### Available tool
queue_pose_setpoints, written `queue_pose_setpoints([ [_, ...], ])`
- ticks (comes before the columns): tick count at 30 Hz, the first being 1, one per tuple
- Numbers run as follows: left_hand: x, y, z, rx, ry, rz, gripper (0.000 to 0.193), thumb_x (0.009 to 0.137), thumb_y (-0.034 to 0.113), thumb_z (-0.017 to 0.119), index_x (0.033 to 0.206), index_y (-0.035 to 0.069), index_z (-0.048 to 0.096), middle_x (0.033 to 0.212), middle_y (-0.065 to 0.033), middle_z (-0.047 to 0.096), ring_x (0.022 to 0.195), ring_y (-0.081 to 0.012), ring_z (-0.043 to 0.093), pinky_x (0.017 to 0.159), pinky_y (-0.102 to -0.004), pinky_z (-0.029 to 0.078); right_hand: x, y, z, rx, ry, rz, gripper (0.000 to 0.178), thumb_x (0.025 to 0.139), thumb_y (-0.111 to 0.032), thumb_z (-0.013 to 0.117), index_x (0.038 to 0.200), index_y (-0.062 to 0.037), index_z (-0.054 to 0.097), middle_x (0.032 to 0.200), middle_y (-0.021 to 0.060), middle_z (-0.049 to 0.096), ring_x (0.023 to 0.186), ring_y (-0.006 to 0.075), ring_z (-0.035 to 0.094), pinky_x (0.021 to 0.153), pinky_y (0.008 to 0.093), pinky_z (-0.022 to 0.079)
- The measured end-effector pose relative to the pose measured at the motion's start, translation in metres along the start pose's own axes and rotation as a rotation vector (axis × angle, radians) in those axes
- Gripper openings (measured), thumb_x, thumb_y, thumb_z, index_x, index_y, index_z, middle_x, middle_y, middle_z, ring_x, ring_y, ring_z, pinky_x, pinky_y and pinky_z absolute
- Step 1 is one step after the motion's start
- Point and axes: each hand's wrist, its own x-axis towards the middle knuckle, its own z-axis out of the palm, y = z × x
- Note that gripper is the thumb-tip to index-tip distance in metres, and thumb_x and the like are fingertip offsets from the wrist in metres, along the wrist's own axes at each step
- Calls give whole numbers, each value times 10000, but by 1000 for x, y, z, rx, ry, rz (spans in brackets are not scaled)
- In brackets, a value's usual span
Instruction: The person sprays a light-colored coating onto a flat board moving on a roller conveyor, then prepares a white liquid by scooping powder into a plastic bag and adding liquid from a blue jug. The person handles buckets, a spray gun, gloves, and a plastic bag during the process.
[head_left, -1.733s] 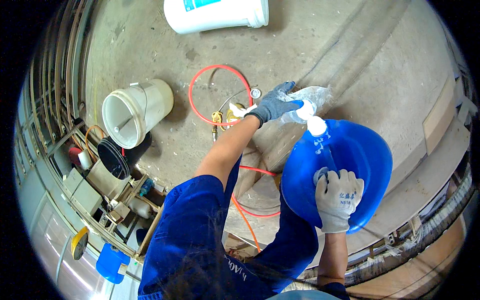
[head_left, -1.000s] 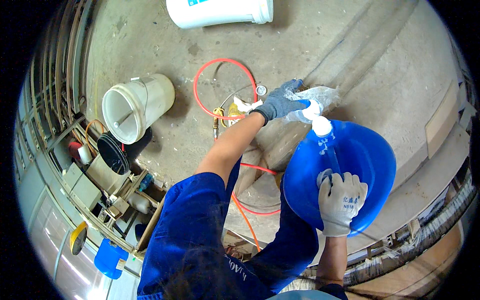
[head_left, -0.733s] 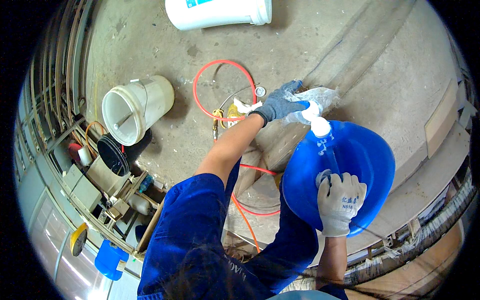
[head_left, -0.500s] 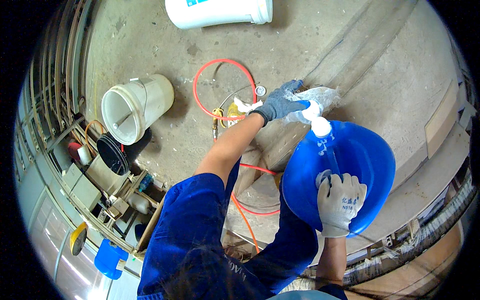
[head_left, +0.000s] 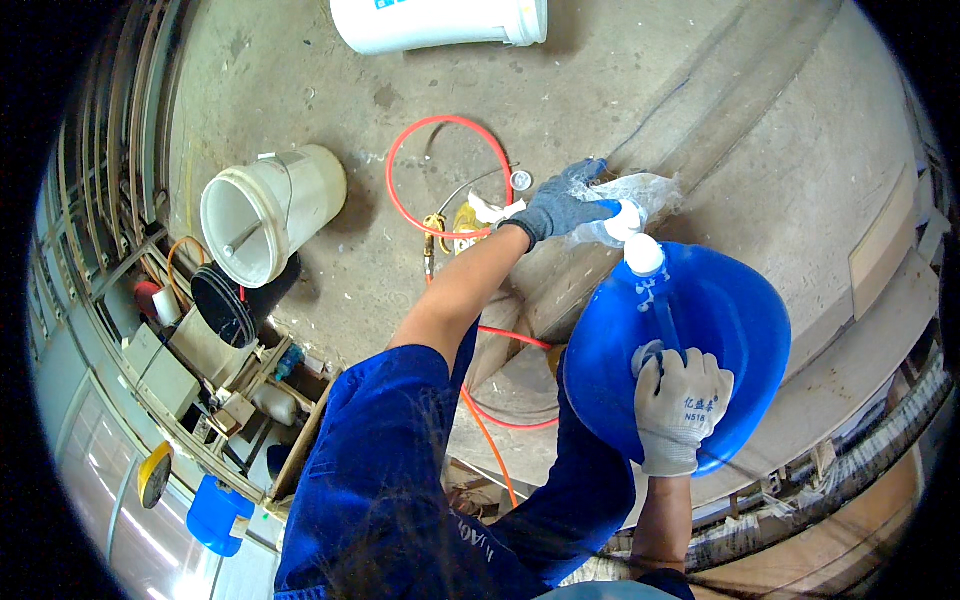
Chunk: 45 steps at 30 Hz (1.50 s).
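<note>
My left hand (head_left: 562, 208), in a grey glove with blue fingertips, grips a translucent plastic container (head_left: 650, 192) whose round white end (head_left: 624, 221) points toward me. Just below it sits the white mouth or cap (head_left: 644, 256) of a big blue plastic jug (head_left: 745, 320); I cannot tell whether the two touch. White drips mark the blue surface under that mouth. In a white glove, my right hand (head_left: 684, 405) is closed round the jug's handle, with a small clear round piece (head_left: 648, 356) beside its fingers. The jug leans near my right leg.
A red hose (head_left: 390, 170) loops on the concrete floor with a brass fitting (head_left: 430, 240). An off-white bucket (head_left: 320, 185) lies on its side at left, near a black bucket (head_left: 222, 308). A white pail (head_left: 430, 28) lies at the far side. Flat boards (head_left: 882, 240) lie at right.
Both hands, the container and the jug keep almost the same places. The view has shifted very slightly.
</note>
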Motion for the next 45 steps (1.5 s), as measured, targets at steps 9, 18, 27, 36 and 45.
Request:
queue_pose_setpoints([
  [9, -1, 2, 0, -4, -15, -7, 989, 752, 552, 756, 1488, 32, 348, 1514, -215, 365, 1399, -335, 362, 1168, -368, 282, 1, 0, -1, -4, 3, 2, 178, 799, -200, 603, 643, -117, 582, 672, 76, 539, 672, 248, 520, 653, 410, 355],
  [18, 1, -6, 4, -46, 18, 10, 990, 741, 523, 781, 1490, 40, 350, 1500, -212, 384, 1390, -329, 377, 1161, -361, 293, 0, -1, 1, -13, 11, -1, 185, 804, -190, 600, 636, -117, 580, 667, 73, 544, 671, 247, 521, 656, 406, 360],
  [27, -2, 2, 4, 3, 25, 13, 1000, 742, 611, 736, 1480, 43, 369, 1499, -219, 386, 1393, -345, 371, 1167, -368, 281, -1, -1, 2, -14, 22, -7, 194, 804, -182, 601, 625, -114, 570, 665, 74, 545, 670, 248, 523, 662, 399, 357],
  [36, -4, -1, 5, 53, 32, 24, 979, 755, 601, 728, 1483, 52, 370, 1514, -210, 371, 1397, -340, 368, 1166, -369, 285, -2, 1, 3, -10, 29, -8, 176, 800, -180, 608, 639, -116, 580, 664, 72, 540, 662, 241, 514, 661, 395, 354],
  [45, -7, 5, -1, -32, 18, -8, 996, 745, 575, 749, 1476, 20, 362, 1495, -212, 395, 1379, -330, 396, 1157, -358, 299, -2, 4, 3, -7, 41, -15, 162, 795, -182, 610, 652, -114, 579, 667, 67, 535, 662, 240, 506, 658, 395, 352],
])
